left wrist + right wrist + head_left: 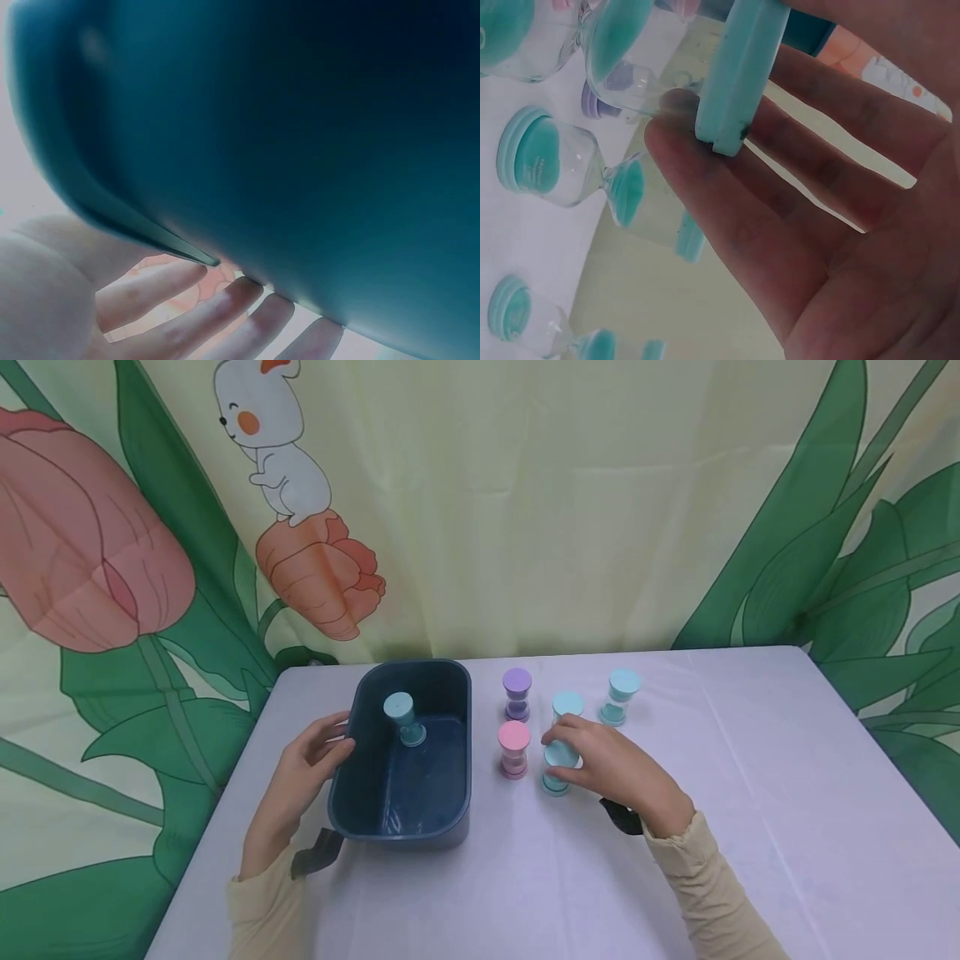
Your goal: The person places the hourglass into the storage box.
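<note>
My right hand (618,766) holds the nearest teal sand timer (561,755) at its cap, thumb on the near side and fingers on the far side. The timer stands upright at the table surface. In the right wrist view its teal cap (740,71) lies against the fingers. My left hand (297,777) touches the left wall of a dark blue bin (463,760), fingers fairly straight in the left wrist view. Inside the bin, near its back, another teal sand timer (401,706) stands upright.
Between bin and right hand stand a pink sand timer (513,739) and, behind it, a purple one (517,682). A teal timer (567,702) is partly hidden behind the right hand; another (622,685) stands farther right. A printed curtain (570,510) hangs behind the white table (750,793).
</note>
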Demonstrator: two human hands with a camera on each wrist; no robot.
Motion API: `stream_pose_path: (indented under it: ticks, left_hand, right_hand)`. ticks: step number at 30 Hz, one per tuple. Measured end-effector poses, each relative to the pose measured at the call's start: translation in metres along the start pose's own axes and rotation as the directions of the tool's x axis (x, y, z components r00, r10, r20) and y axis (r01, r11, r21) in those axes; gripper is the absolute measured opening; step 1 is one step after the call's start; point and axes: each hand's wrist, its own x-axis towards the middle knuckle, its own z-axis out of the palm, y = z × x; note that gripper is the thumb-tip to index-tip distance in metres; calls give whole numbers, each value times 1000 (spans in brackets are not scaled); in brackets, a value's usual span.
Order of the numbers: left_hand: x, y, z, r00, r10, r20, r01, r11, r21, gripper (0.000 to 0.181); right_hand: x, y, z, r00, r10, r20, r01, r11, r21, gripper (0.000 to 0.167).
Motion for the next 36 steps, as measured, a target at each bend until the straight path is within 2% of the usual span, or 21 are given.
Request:
stream_pose_path:
  ticks: [13,36]
  left_hand:
    - [0,-1,0,1000,4,-2,-4,1000,-2,62]
    - [2,-2,1,1000,25,-7,-25,1000,6,63]
  right_hand:
    - [0,-4,-12,999,-29,-21,28,1000,-13,35]
    - [3,-18,-49,981,-122,-149,115,992,-57,25]
